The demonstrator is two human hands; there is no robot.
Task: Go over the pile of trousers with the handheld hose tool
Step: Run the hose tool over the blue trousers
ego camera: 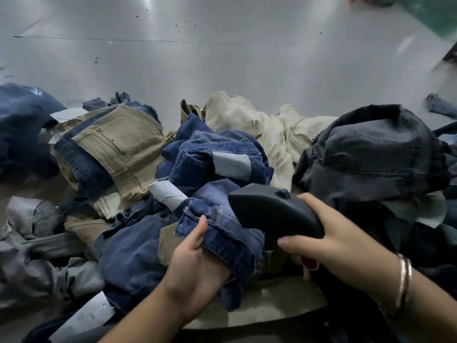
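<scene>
A pile of trousers (210, 157) covers the near part of a grey metal table (173, 58): blue denim, khaki, cream and dark grey pairs. My left hand (195, 266) grips a fold of blue denim trousers (222, 226) at the front of the pile. My right hand (329, 243) holds the dark grey handheld hose tool (269, 209) by its handle. The tool's head points left and lies over the same denim fold, just above my left thumb. The hose itself is hidden under my right wrist.
Khaki trousers (118, 147) lie left of centre, cream ones (259, 125) at the back, a dark grey pair (376, 154) on the right. Grey garments (37, 243) are heaped at the left. White paper tags (84, 318) stick out. A green surface (435, 11) shows top right.
</scene>
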